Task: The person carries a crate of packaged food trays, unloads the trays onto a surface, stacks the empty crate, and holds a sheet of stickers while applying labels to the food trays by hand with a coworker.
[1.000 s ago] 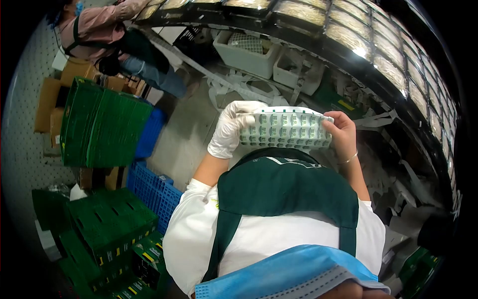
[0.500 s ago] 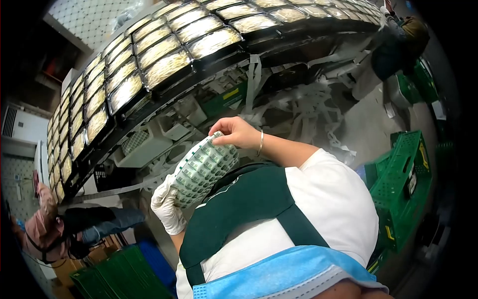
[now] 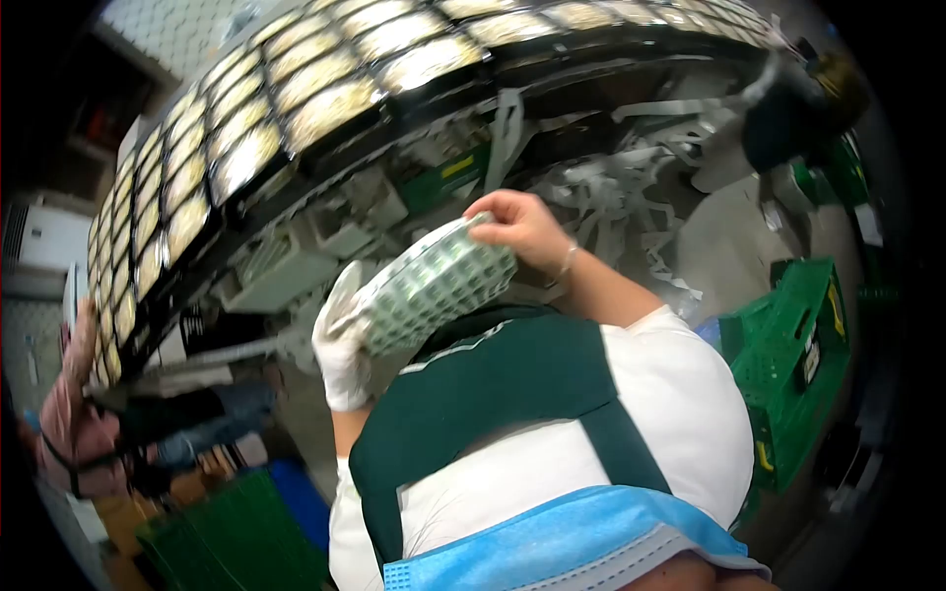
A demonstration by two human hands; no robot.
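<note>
A sheet of small green-and-white labels (image 3: 434,286) is held in front of my apron, bowed and tilted up toward the right. My left hand (image 3: 343,340), in a white glove, grips its left end, with the thumb sticking up along the edge. My bare right hand (image 3: 522,234), with a bracelet at the wrist, pinches the upper right corner between thumb and fingers. Beyond my hands, rows of black trays with clear tops and pale strip-like food (image 3: 335,108) fill a long surface. The print on the labels is too blurred to read.
White backing strips (image 3: 611,207) hang and lie tangled under the surface. Green crates (image 3: 788,364) stand at right, and another green crate (image 3: 222,532) at lower left. One person in pink (image 3: 84,433) is at left, another person (image 3: 798,113) at far right.
Both hands have moved up and to the right with the label sheet, the right hand farther, so the sheet looks more stretched out. The person at left has raised an arm toward the trays.
</note>
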